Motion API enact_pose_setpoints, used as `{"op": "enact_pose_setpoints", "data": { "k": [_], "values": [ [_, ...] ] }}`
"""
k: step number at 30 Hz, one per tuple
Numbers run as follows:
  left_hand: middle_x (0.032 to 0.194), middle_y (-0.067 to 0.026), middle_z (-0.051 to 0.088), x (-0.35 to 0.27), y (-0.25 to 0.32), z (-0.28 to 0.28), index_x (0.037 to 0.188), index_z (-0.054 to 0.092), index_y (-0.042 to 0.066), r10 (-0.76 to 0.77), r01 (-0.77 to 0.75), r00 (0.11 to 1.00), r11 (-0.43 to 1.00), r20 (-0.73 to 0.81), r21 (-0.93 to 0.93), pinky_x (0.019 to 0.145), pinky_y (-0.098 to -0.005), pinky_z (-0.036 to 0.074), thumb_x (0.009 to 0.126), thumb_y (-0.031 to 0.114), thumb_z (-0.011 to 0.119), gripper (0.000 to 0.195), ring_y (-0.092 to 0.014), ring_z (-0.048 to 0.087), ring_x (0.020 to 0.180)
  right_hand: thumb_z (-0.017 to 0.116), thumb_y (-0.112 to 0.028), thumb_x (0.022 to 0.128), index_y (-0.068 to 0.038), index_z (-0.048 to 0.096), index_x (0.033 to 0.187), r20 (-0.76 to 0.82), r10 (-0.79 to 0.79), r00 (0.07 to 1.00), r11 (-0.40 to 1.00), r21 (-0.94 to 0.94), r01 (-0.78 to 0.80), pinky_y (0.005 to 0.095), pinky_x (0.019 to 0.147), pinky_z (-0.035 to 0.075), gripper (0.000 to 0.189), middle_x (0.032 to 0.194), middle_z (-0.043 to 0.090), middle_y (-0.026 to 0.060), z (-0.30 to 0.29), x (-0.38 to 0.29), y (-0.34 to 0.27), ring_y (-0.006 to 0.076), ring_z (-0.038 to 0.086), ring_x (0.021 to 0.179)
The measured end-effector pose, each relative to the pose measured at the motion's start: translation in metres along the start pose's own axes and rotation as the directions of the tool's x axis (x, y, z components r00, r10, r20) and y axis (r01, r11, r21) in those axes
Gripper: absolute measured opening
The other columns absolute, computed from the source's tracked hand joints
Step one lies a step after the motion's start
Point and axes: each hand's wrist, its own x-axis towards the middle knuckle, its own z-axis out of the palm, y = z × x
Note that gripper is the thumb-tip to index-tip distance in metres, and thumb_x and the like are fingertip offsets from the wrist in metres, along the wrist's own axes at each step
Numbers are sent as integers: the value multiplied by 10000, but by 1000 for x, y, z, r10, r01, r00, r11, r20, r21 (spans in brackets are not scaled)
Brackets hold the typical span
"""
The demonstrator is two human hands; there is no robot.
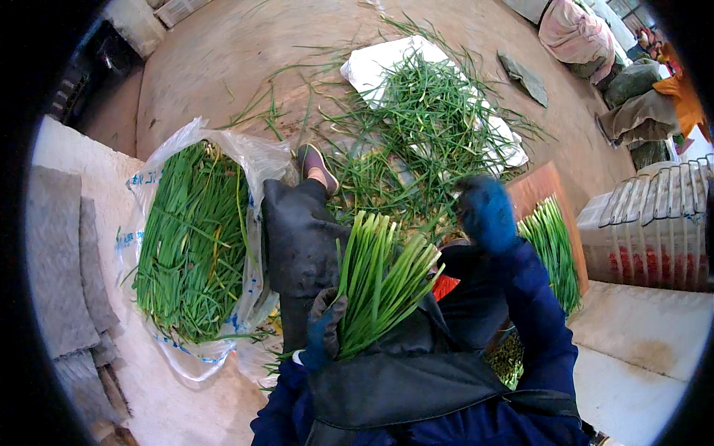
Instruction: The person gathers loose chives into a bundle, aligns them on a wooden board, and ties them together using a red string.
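My left hand, in a blue and dark glove, grips a bunch of green Chinese chives resting across my lap. The pale stem ends of the bunch fan out away from me. Raised over my right knee is my right hand, in a blue glove and blurred by motion; its fingers cannot be made out clearly. Just beyond it lies a loose heap of chive trimmings, partly on a white woven sack. A dark apron covers my lap.
To my left stands an open clear plastic bag packed with chives. On the right, neatly lined-up chives lie on a brown board. Farther right are a wire rack and a seated person's leg.
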Motion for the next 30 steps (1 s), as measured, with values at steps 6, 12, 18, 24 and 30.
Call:
{"op": "enact_pose_setpoints", "data": {
  "k": [6,12,18,24,30],
  "values": [
    [918,-3,576,5,-5,-8,1101,519,25,149,-151,980,988,130,5,778,-229,429,850,156,626,303,-86,534,847,659,-170,759,-80,575,1097,-113,60,992,974,222,-34,420,806,464,360,1106,549,186,-1,56,-17,373,555,959],
    [929,-27,592,21,-27,-20,1147,496,25,300,-312,944,947,139,78,677,-182,416,854,137,607,333,-66,540,805,701,-257,762,-64,586,988,340,-123,932,949,315,11,404,717,461,319,926,566,120,45,63,-77,310,571,858],
    [977,-52,624,43,-56,-50,1207,469,43,203,-189,965,977,167,-99,517,-132,358,851,66,562,368,-17,507,671,672,-266,763,-78,621,916,555,-226,801,750,624,-220,406,679,462,247,864,559,148,51,55,-52,344,574,810],
    [952,-60,604,34,-32,-48,1194,441,62,-22,20,935,1000,355,11,536,-224,416,851,275,543,416,-92,526,636,623,-142,787,-23,629,904,529,-45,847,579,705,-410,333,727,474,167,894,603,82,74,29,-59,214,596,801],
    [919,-65,616,21,-27,-18,1185,425,42,192,-238,948,956,253,169,477,-172,366,766,55,680,490,-44,483,553,557,-128,798,-2,623,865,555,380,740,31,792,-610,322,667,489,158,783,609,94,89,29,-35,191,606,749]
  ]
}}
